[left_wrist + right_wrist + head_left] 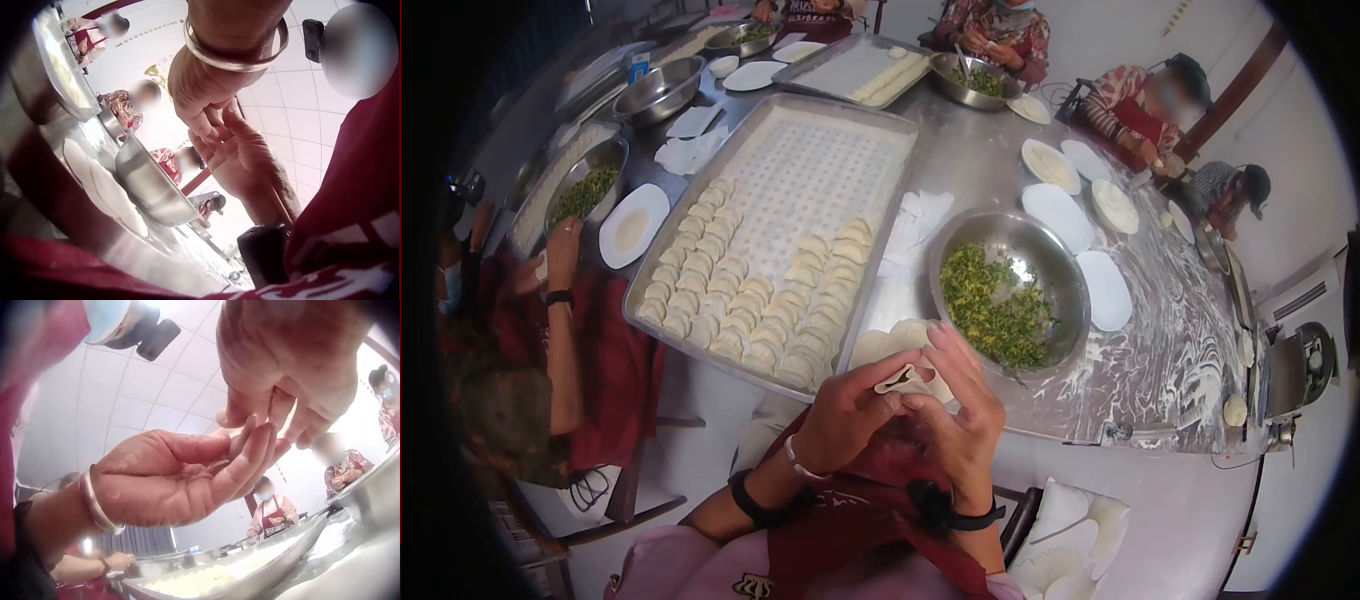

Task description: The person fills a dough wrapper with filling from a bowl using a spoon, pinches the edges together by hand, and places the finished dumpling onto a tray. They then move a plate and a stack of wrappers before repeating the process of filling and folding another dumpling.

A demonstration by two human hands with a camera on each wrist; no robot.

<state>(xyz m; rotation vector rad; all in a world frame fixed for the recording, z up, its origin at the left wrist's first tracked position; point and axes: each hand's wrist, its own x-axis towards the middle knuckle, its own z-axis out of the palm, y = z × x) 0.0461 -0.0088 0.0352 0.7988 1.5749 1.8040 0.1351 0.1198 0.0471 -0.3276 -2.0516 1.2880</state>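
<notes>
A partly folded dumpling (903, 380), its wrapper gaping with dark filling inside, is held between both hands just off the table's near edge. My left hand (840, 415), wearing a bracelet, pinches its left side with thumb and forefinger. On the other side, my right hand (965, 420) pinches the dough, its other fingers extended upward. Fingers hide most of the dumpling in both wrist views. Round wrappers (875, 347) lie on the table just behind the hands. Beyond them, a steel bowl (1068, 270) holds chopped green and yellow filling (990, 300).
A large metal tray (815, 135) at centre left carries rows of finished dumplings (750, 320). White plates (1105, 290) stand right of the bowl, near flour-streaked tabletop (1170, 340). Another person (600, 340) works close on the left; several others sit around the table.
</notes>
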